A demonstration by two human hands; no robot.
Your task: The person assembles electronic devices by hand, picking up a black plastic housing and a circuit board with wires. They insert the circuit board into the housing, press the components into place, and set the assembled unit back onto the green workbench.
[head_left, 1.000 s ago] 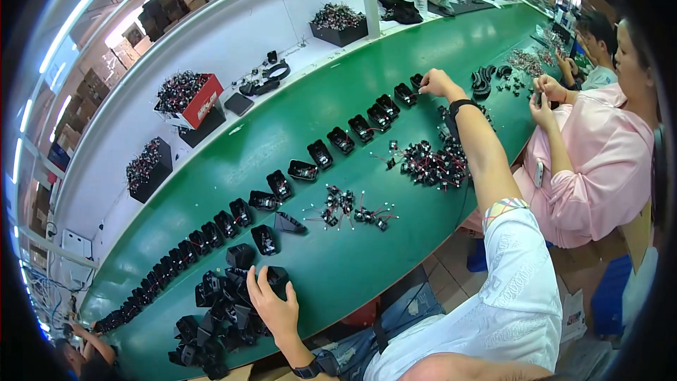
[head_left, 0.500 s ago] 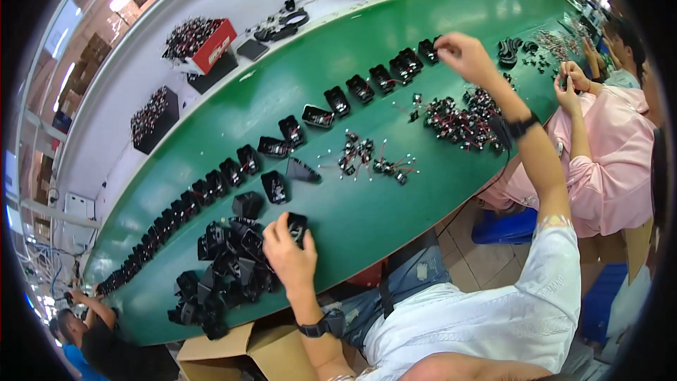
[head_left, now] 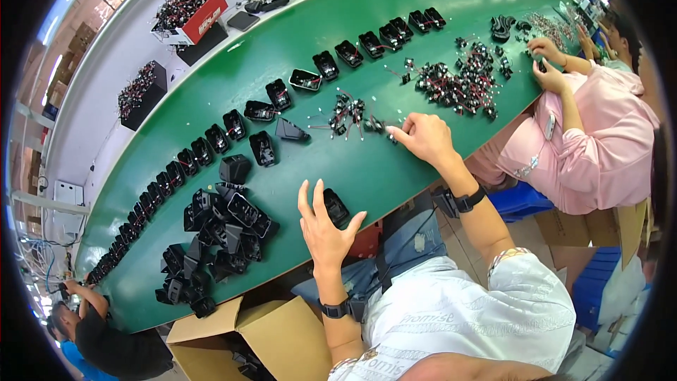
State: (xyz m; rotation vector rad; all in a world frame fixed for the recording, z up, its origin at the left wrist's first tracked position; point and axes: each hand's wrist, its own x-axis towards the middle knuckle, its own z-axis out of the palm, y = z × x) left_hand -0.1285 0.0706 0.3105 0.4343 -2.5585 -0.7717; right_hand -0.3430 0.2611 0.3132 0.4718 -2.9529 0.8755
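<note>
My left hand (head_left: 328,236) is spread at the table's near edge, thumb and fingers apart around an open black plastic housing (head_left: 334,206) that rests on the green top. With its fingertips pinched, my right hand (head_left: 429,140) is at the near end of a small cluster of wired parts (head_left: 348,114). A small black wired part (head_left: 392,139) shows at those fingertips, partly covered by them. Farther left, a heap of black housings (head_left: 222,229) lies beside my left hand. A wedge-shaped black piece (head_left: 290,130) and another open housing (head_left: 262,148) lie beyond it.
A long curved row of open black housings (head_left: 217,138) runs along the green table (head_left: 381,162). A larger wired-part pile (head_left: 458,81) lies right. A co-worker in pink (head_left: 599,141) sits there. Below the near edge stands an open cardboard box (head_left: 282,335).
My right hand has come back from the row's far end to the small wired-part cluster. My left hand has moved right with the housing and spread its fingers. The view has shifted.
</note>
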